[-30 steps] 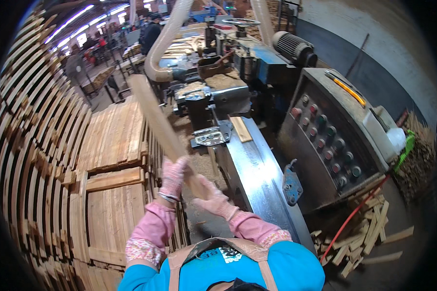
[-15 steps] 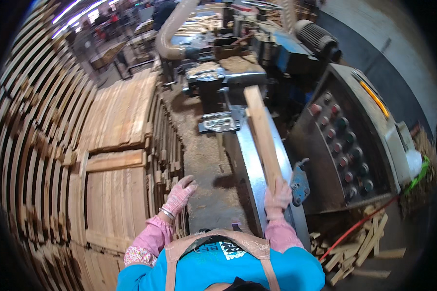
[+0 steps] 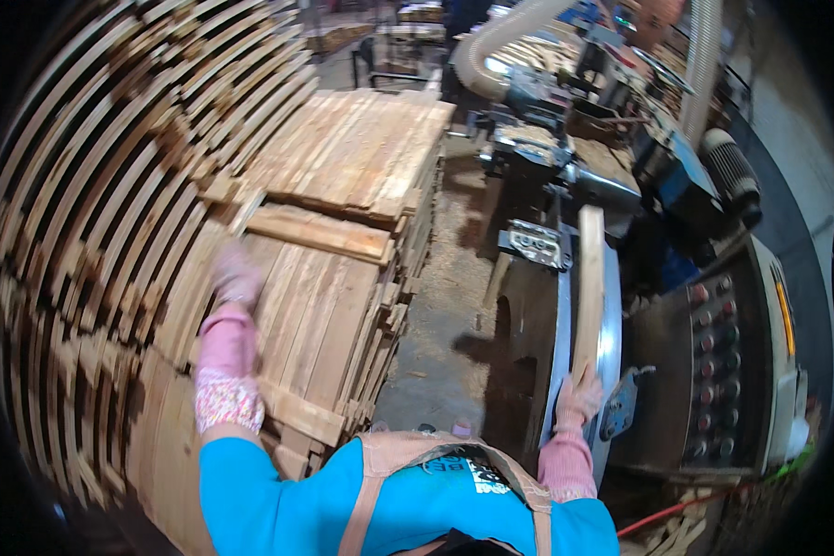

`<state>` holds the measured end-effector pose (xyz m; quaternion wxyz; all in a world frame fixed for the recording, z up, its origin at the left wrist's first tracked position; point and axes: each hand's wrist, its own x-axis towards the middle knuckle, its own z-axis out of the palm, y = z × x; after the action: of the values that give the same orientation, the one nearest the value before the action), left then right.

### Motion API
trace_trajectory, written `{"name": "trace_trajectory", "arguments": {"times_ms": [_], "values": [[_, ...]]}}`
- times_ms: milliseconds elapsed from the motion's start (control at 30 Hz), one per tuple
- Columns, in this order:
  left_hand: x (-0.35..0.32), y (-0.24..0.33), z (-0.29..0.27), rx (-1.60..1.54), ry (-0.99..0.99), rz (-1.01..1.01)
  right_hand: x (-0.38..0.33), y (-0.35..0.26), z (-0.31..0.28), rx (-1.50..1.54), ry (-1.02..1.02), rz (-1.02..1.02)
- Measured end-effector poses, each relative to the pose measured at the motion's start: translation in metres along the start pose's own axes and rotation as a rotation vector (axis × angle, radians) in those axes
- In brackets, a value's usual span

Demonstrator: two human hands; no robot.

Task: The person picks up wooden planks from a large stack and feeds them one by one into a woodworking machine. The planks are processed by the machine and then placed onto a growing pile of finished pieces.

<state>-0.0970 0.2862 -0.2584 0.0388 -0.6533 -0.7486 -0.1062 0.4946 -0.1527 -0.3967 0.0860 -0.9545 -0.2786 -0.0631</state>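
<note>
My right hand (image 3: 579, 398), in a pink glove, is closed round the near end of a wooden board (image 3: 588, 287). That board lies lengthwise on the shiny metal bed (image 3: 610, 324) of a machine, its far end pointing at the machine's head. Out to the left, my gloved left hand (image 3: 237, 276) reaches over a stack of flat boards (image 3: 320, 296). It is smeared by motion, so its fingers cannot be made out, nor whether it touches the wood. A crosswise wooden strip (image 3: 320, 232) lies on the stack just beyond it.
Tall rows of stacked slats (image 3: 93, 204) rise at the far left. A control panel (image 3: 723, 361) with several buttons stands right of the bed, beside a blue metal bracket (image 3: 621, 408). A ribbed hose (image 3: 505, 46) runs to the machine. Sawdust covers the floor (image 3: 435, 324) between stack and machine.
The view has swung left. My left hand has moved from beside the stack out over the boards. My right hand still holds the board on the bed.
</note>
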Motion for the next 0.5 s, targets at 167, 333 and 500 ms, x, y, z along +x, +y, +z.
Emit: {"name": "trace_trajectory", "arguments": {"times_ms": [167,333,500], "values": [[0.009,-0.182,0.051,0.451,0.06,-0.117,-0.115,0.065,-0.02,-0.017,0.116,-0.006],[-0.012,-0.119,0.018,0.289,-0.109,-0.015,-0.048,0.039,-0.018,0.068,0.193,-0.151],[-0.052,-0.053,-0.04,0.006,0.08,0.24,0.076,-0.009,0.023,0.076,0.264,-0.395]]}}
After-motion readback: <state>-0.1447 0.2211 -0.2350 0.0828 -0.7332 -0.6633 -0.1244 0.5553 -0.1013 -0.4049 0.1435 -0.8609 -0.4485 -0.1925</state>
